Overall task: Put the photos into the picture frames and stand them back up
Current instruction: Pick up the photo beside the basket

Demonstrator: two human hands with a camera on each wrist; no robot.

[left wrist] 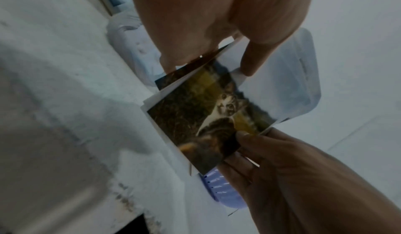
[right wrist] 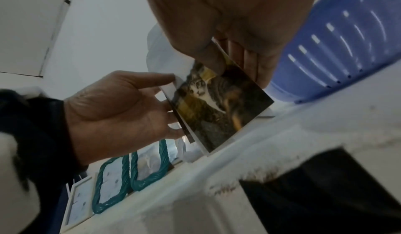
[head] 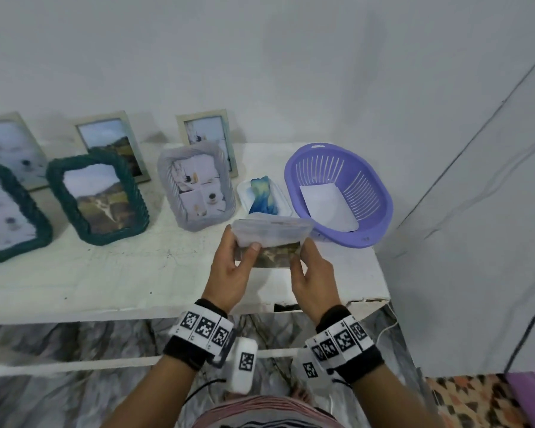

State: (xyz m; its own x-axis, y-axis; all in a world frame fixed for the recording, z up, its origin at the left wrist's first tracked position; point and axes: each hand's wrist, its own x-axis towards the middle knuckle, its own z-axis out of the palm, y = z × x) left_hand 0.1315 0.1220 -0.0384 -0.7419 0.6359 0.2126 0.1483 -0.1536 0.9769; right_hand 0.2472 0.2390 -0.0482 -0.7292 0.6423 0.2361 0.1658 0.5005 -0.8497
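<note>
both hands up over the table (head: 121,273), sharing a pale frame (head: 271,231) and a cat photo (head: 275,256). left hand (head: 232,273): thumb on the photo's front, fingers curled behind. right hand (head: 314,281): thumb and fingers pinching the photo's other edge. cat visible only from the wrists (left wrist: 217,117), with loose sheets behind it. around: purple basket (head: 380,193) holding white paper (head: 329,206), a flat frame (head: 264,196) just behind the hands, three frames standing in front (head: 98,197), three more behind.

The white worktop (head: 136,273) carries six standing picture frames (head: 98,197), a flat white frame (head: 264,196) and a purple basket (head: 338,193).
</note>
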